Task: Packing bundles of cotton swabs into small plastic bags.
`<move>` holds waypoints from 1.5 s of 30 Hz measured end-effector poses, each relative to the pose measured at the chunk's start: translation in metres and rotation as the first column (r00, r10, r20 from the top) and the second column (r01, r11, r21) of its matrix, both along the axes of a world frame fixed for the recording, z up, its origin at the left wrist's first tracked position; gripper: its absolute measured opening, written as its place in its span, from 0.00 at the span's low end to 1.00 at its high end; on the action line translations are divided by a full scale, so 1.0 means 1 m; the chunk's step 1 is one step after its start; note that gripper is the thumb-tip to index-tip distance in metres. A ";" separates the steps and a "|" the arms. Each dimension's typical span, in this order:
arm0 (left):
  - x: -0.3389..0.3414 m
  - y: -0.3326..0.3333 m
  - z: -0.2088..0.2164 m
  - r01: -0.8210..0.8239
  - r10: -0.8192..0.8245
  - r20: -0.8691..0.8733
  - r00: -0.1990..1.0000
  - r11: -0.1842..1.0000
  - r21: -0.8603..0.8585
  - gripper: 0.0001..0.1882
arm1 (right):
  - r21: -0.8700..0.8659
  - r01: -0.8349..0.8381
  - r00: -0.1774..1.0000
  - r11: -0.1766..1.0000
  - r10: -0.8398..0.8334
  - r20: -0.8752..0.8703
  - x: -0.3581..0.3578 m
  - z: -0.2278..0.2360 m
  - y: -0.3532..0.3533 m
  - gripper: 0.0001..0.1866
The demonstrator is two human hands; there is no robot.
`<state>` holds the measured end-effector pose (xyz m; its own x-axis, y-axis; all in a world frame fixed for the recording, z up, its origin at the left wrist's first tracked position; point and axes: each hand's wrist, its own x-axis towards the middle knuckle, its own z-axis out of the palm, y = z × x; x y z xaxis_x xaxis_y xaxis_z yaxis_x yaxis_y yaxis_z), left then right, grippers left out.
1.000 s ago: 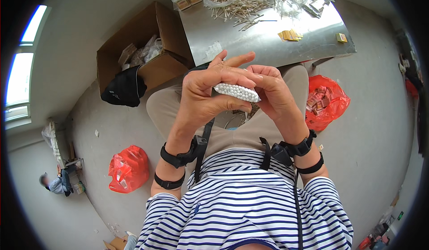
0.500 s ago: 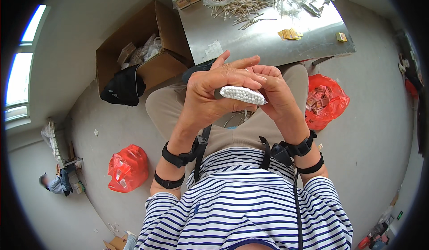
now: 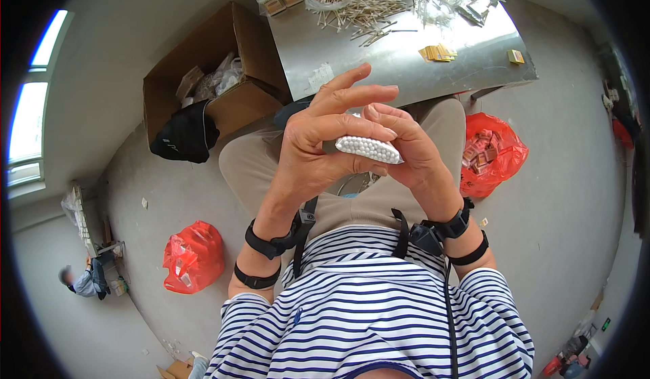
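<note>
Above my lap I hold a pack of cotton swabs (image 3: 367, 150), its white tips bundled tightly in clear film and facing me. My left hand (image 3: 318, 130) grips it between thumb and index finger, with the other fingers raised and spread. From the other side my right hand (image 3: 414, 147) closes on the pack's right end, its fingers partly behind the pack. Beyond my hands is a shiny metal table (image 3: 325, 57). A heap of loose cotton swabs (image 3: 372, 13) lies at its far side, beside a fan of yellow cards (image 3: 438, 53) and a small yellow box (image 3: 516, 56).
An open cardboard box (image 3: 257, 47) with plastic bags inside stands left of the table, a black cloth (image 3: 186, 135) over its edge. Red bags stand on the floor, one with small packs (image 3: 504, 165) at right, another (image 3: 194, 257) at left. A person (image 3: 84, 284) sits far left.
My left hand's upper fingers have lifted and spread away from the pack. The pack has shifted very slightly, still between both hands.
</note>
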<state>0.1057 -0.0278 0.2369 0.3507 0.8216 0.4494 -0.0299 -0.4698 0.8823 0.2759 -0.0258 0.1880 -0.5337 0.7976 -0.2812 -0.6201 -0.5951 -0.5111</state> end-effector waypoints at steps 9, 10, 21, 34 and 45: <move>-0.015 -0.012 -0.010 -0.083 0.091 0.003 0.996 0.924 -0.373 0.40 | 0.268 0.265 0.909 0.926 -0.333 0.250 0.012 0.004 0.004 0.04; -0.014 -0.012 -0.012 -0.035 0.098 0.081 0.992 0.821 -0.570 0.38 | 0.442 0.211 0.815 0.872 -0.406 0.413 0.012 0.006 0.003 0.05; -0.002 -0.015 -0.022 0.026 0.075 0.115 0.991 0.724 -0.690 0.13 | 0.594 0.103 0.871 0.798 -0.361 0.334 0.006 0.009 0.005 0.31; -0.003 -0.015 -0.023 -0.028 0.035 -0.002 0.999 0.758 -0.652 0.12 | 0.674 -0.018 0.877 0.738 -0.312 0.365 -0.003 0.002 0.008 0.22; 0.009 -0.015 -0.003 0.148 0.071 0.268 0.961 0.685 -0.714 0.19 | 0.390 0.188 0.813 0.902 -0.365 0.453 0.008 0.020 0.004 0.21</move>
